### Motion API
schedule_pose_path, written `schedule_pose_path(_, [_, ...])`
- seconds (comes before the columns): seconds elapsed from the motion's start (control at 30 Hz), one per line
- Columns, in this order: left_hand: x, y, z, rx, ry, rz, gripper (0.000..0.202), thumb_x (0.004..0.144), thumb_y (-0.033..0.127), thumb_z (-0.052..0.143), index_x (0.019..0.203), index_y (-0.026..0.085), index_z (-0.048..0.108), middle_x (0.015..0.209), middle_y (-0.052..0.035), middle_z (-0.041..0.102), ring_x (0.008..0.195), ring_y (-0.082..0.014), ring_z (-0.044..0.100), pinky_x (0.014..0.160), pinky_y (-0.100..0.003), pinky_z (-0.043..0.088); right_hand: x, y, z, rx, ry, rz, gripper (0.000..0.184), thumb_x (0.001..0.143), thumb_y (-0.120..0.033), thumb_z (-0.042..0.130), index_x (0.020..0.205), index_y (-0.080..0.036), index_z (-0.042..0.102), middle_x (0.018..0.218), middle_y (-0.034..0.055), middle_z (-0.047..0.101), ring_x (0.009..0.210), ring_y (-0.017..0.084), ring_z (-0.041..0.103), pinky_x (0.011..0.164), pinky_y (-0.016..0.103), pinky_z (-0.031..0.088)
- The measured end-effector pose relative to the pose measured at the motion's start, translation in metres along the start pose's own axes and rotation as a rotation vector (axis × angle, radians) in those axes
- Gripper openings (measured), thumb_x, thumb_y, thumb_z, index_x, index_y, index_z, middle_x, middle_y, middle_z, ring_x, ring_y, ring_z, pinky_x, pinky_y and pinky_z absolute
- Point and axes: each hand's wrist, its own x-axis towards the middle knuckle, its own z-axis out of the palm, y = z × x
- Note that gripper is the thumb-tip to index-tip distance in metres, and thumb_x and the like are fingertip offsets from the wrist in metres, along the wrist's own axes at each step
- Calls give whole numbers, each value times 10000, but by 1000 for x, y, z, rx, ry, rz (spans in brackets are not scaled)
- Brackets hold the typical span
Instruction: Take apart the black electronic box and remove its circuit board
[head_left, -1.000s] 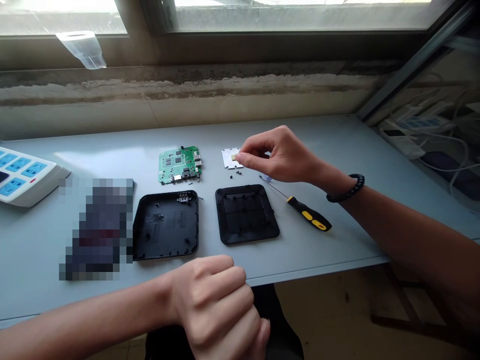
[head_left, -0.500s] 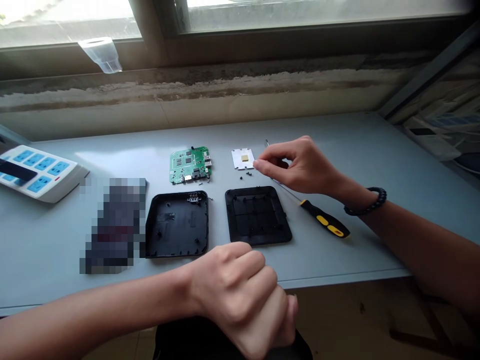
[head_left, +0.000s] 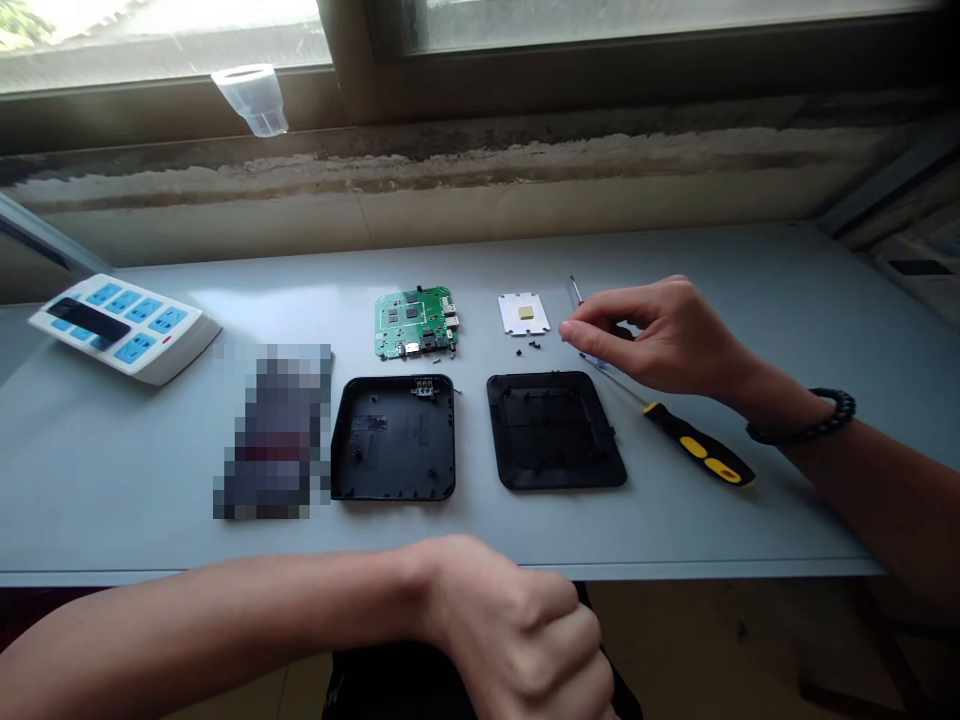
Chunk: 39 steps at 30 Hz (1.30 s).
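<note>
While the right hand, loosely pinched, is beside the white plate, the left hand is fisted before the bench's front edge; any contents are indiscernible.

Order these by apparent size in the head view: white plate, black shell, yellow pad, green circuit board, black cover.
1. Black shell and black cover, too alike to rank apart
2. Green circuit board
3. White plate
4. Yellow pad
</note>
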Motion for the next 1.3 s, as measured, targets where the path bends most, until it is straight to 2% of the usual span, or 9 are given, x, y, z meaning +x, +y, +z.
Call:
schedule_pose_path(0.27, [0,-2,1,-63,34,-44,715,719,418,841,511,183,198,531,76,162,504,-63,136,454,-219,123,0,0,3,-20,-21,-34,243,906,-362,667,715,-212,681,549,7,542,512,92,397,486,291,325])
schedule_pose_path(0.43, [0,-2,3,-94,72,-55,652,696,329,807,526,199,192,525,90,163,490,-43,138,421,-178,162,1,-2,0,-47,-33,-7,249,903,-320,653,680,-208,652,541,-3,531,501,86,378,477,285,310])
schedule_pose_path(0.53, [0,-3,4,-97,59,-47,630,723,306,781,529,198,192,526,92,153,477,-43,133,401,-164,166,0,0,0,-42,-26,9,258,904,-347,655,686,-211,647,550,-3,532,512,92,379,485,291,315])
schedule_pose_path(0.67, [-1,-4,4,-116,4,-18,648,752,328,774,525,199,180,511,90,141,460,-49,117,373,-161,153,0,2,0,-30,-37,14,285,912,-369,649,678,-209,632,547,-3,517,505,91,378,489,297,316])
schedule_pose_path(0.8, [-5,-2,5,-140,58,-64,579,739,297,761,521,202,233,550,85,171,489,-55,156,388,-156,211,1,2,0,-25,-39,14,278,904,-368,654,676,-210,641,540,-1,507,508,92,371,483,297,310])
schedule_pose_path(0.97, [-5,-1,5,-141,78,-94,549,703,253,735,497,205,229,548,84,173,500,-53,149,393,-161,208,1,2,0,-30,-49,19,265,896,-384,655,694,-212,661,541,-4,501,515,90,377,495,293,322])
schedule_pose_path(1.3, [-4,-2,4,-180,47,-119,507,681,267,721,490,212,254,538,83,191,488,-54,166,386,-179,223,1,1,1,-37,-59,22,292,901,-399,630,692,-199,669,540,-16,492,516,77,370,500,278,325])
